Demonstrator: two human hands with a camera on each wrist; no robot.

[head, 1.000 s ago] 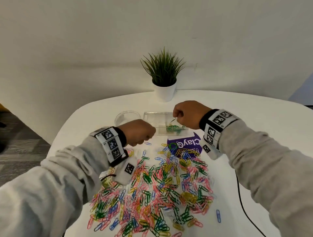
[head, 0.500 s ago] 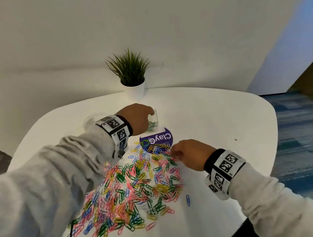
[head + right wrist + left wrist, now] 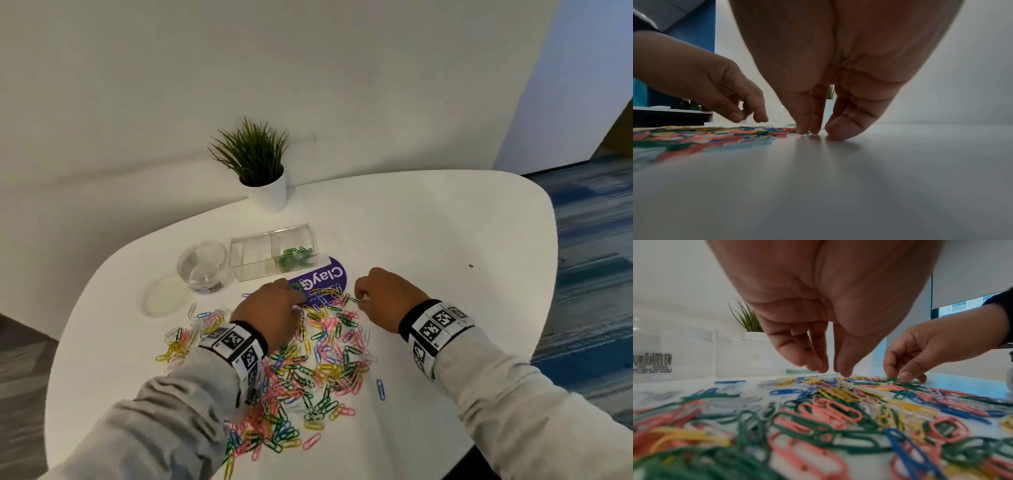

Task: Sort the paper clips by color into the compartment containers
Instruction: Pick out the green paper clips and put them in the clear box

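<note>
A heap of mixed paper clips (image 3: 308, 359) in green, pink, yellow, blue and white lies mid-table. Behind it stands a clear two-compartment container (image 3: 253, 257); its right half holds green clips (image 3: 295, 261) and its left half looks bare. My left hand (image 3: 274, 308) reaches down to the heap's far edge, its fingertips (image 3: 844, 374) touching clips with a narrow gap between thumb and fingers. At the heap's right far corner my right hand (image 3: 380, 298) pinches a green clip (image 3: 352, 300) against the table, its fingertips (image 3: 803, 129) pressed together on it.
A round clear jar (image 3: 202, 270) and its lid (image 3: 164, 299) sit left of the container. A purple ClayGo label (image 3: 323, 279) lies under the heap's far edge. A potted plant (image 3: 260, 171) stands at the back. One blue clip (image 3: 381, 389) lies apart on the right.
My left hand has come back from the container to the heap's far edge. My right hand has stayed at the heap's right corner. The head view has swung back left.
</note>
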